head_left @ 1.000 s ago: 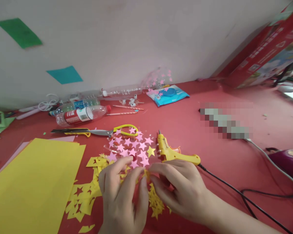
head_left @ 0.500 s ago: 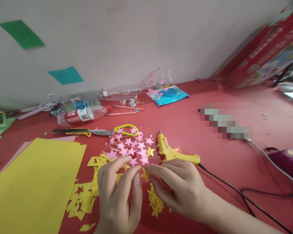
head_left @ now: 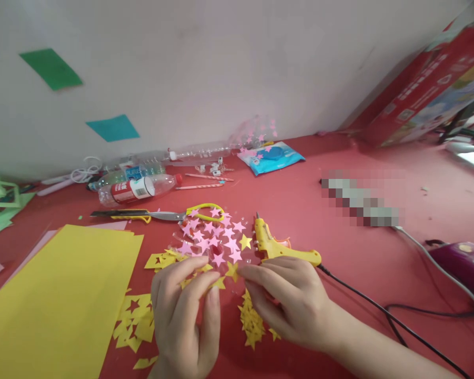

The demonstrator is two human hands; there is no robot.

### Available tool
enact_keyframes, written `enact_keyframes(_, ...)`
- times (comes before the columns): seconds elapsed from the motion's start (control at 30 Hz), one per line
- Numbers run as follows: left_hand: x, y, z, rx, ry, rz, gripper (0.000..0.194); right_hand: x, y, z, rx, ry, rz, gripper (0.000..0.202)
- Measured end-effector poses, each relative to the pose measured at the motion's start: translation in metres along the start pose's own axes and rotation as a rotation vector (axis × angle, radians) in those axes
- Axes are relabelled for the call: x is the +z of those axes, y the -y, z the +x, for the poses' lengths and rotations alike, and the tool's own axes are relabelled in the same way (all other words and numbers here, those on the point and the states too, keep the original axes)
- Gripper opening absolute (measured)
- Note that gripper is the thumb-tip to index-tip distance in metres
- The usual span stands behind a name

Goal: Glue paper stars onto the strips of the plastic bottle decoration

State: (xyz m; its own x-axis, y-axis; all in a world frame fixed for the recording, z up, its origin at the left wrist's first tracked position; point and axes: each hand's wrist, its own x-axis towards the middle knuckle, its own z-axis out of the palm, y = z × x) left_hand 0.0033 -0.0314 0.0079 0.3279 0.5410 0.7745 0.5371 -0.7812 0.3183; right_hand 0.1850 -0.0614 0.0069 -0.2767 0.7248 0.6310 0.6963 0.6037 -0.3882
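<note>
1. Right hand: thumb and index nearly closed, tips pinching a yellow star by its edge, probably to keep its face free.
2. Left hand: curled, partly open, nothing clearly in it; likely waiting near to steady.
3. Held star was at the near side of the pink stars; spare stars lay nearer, likely for easy reach.
4. Glue gun lay right, nozzle pointing far, handle near right hand.
</note>
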Motion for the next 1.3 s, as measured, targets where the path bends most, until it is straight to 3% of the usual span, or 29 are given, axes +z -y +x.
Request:
enact_keyframes(0.23, -0.006, 0.005, -0.004, -0.007, -0.101, -0.013, 0.02, 0.0, -0.002, 0.001, -0.051, -0.046, -0.05, 0.021)
enact_keyframes(0.5, -0.004, 0.001, 0.0, 0.083, -0.089, 0.068, 0.016, 0.006, -0.008, -0.002, -0.185, 0.009, -0.226, 0.023)
enact_keyframes(0.73, -0.004, 0.003, -0.001, 0.136, -0.057, -0.007, 0.015, 0.003, -0.006, -0.001, -0.209, -0.054, -0.235, 0.02)
enact_keyframes(1.07, -0.007, 0.011, -0.003, 0.069, -0.159, 0.076, 0.013, 0.0, -0.008, 0.003, -0.179, -0.192, -0.186, 0.017)
enact_keyframes(1.3, -0.004, 0.013, -0.002, 0.049, -0.21, 0.08, 0.01, 0.007, -0.001, 0.003, -0.229, -0.163, -0.197, 0.025)
